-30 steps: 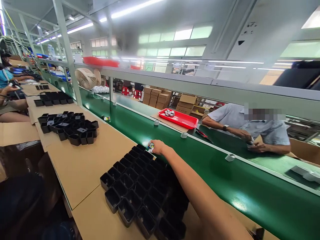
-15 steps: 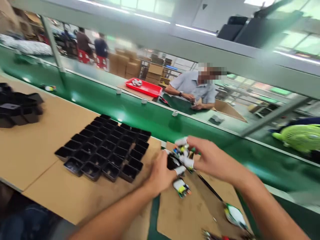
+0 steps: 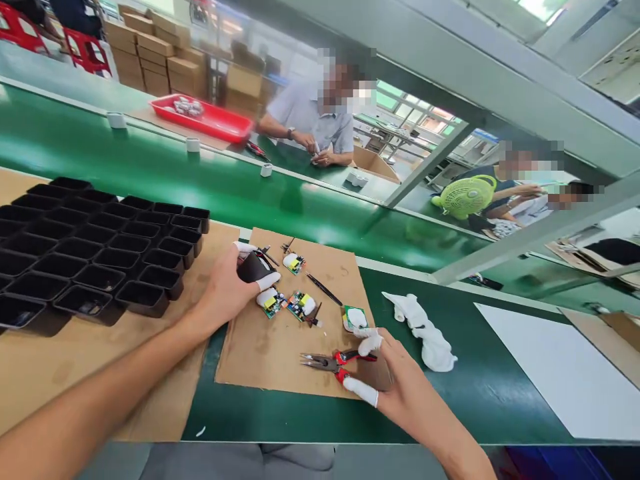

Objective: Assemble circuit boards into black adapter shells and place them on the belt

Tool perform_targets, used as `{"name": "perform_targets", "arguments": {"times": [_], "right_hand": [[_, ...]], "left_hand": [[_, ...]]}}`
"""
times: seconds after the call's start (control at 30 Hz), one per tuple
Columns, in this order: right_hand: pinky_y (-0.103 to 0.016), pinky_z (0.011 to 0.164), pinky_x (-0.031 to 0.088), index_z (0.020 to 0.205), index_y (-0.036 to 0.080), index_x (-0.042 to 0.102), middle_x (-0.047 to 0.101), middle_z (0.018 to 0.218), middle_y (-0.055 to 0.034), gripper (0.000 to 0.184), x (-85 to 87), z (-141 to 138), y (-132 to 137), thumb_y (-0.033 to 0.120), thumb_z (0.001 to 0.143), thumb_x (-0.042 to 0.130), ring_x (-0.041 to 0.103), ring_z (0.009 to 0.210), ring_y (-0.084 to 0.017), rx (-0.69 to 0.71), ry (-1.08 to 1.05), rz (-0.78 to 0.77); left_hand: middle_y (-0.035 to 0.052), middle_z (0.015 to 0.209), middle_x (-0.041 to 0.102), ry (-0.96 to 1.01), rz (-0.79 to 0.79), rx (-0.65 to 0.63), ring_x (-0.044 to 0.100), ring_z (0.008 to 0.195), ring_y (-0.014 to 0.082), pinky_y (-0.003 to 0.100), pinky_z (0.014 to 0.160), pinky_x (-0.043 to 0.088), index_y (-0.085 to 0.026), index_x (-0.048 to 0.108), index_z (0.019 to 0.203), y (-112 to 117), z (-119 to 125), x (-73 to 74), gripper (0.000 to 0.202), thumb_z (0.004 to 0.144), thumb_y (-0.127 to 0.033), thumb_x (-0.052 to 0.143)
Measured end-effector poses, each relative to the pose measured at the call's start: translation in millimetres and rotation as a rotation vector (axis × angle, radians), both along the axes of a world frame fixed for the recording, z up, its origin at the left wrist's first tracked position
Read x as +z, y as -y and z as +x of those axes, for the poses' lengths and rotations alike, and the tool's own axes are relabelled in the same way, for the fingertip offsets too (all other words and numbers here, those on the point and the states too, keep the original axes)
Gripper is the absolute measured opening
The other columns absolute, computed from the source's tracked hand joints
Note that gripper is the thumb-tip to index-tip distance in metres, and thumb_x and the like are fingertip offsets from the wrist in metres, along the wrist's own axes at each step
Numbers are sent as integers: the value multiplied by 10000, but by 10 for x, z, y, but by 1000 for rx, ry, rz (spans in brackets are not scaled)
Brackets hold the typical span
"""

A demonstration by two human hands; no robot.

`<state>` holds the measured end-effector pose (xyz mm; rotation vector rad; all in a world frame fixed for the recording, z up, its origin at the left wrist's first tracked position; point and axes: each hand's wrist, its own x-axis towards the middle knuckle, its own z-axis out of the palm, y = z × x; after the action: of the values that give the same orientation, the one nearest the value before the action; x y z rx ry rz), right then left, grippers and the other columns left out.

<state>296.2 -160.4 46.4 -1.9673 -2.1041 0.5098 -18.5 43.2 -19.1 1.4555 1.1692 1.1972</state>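
My left hand (image 3: 225, 287), with white finger cots on its thumb and a finger, grips a small black plastic case (image 3: 254, 267) above the cardboard's left edge. Thin dark wires show at the case's far side. My right hand (image 3: 395, 373), also in finger cots, is spread around the red handles of needle-nose pliers (image 3: 325, 362); whether it touches them I cannot tell. Circuit boards with yellow and white parts lie between the hands: one (image 3: 271, 303) beside the case, one (image 3: 303, 307) to its right, another (image 3: 293, 262) farther back. A green-rimmed board with a white pad (image 3: 355, 318) lies by my right fingertips.
Rows of black cases (image 3: 95, 257) stand on the left. A thin black tool (image 3: 324, 289) lies on the cardboard sheet (image 3: 260, 363). Crumpled white cloth (image 3: 425, 333) and a white sheet (image 3: 540, 367) are at right. Beyond the green belt (image 3: 225, 180), a person works near a red tray (image 3: 220, 123).
The view has swung to the right. My right hand has left the circuit board and black case and moved nearer to me, over the pliers. My left hand still holds the case.
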Motion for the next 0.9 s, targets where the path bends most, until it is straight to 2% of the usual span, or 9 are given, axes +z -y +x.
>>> {"name": "perform_targets", "arguments": {"times": [0.07,0.17,0.23,0.3,0.4,0.5,0.67,0.77,0.9], "right_hand": [[-542,1107,591,1089,285,653,682,1503,-154,288,-104,56,125,517,1021,810,651,1409,-384,20,54,96],[-553,1077,588,1006,276,647,712,1450,-162,171,-270,51,197,402,1082,735,646,1431,-399,124,133,188],[-547,1074,590,1020,281,656,733,1445,-149,104,-341,18,202,306,1121,655,681,1387,-372,186,120,225],[-540,1097,594,1118,304,679,725,1500,-133,78,-351,-13,204,259,1133,616,704,1349,-344,197,62,250],[-436,1039,644,1238,338,668,744,1480,-119,138,-243,-46,240,267,1146,594,743,1303,-305,126,-87,222],[-324,881,675,1268,357,648,796,1311,-102,144,-52,-86,298,301,1158,574,809,1128,-269,88,-219,229],[-337,767,676,1161,364,669,789,1123,-93,64,191,-225,272,323,1124,637,797,894,-269,89,-277,248],[-329,711,663,1163,365,670,765,1079,-97,84,211,-294,189,299,1122,637,778,876,-263,116,-265,239],[-296,642,616,1074,340,623,714,990,-77,93,141,-313,112,263,1123,638,751,828,-239,114,-233,278]], "left_hand": [[47,1021,784,-3,28,1,695,932,289,381,851,504,-240,723,1041,36,-7,33,521,672,-375,1065],[54,1021,789,-48,88,-44,708,931,299,388,838,514,-241,741,1064,99,-20,82,522,674,-379,1059],[59,1055,798,-93,144,-132,723,962,308,397,856,533,-248,759,1098,154,-28,118,521,693,-398,1050],[57,1086,807,-116,194,-242,736,992,311,404,886,557,-264,784,1128,220,-25,161,512,709,-395,1047],[54,1046,806,-106,223,-352,741,958,306,405,881,581,-288,831,1127,327,7,237,473,715,-377,1045],[68,995,805,-76,199,-389,740,907,309,405,833,590,-295,869,1083,416,58,303,438,692,-360,1055],[107,985,821,-59,195,-421,759,893,331,425,800,601,-296,904,1091,498,102,344,431,687,-309,1053],[116,975,818,-71,225,-420,772,913,343,432,803,613,-302,917,1106,518,88,331,396,722,-283,1009],[108,971,813,-141,291,-409,770,908,332,416,774,615,-316,916,1150,522,45,286,422,740,-227,961]]}}
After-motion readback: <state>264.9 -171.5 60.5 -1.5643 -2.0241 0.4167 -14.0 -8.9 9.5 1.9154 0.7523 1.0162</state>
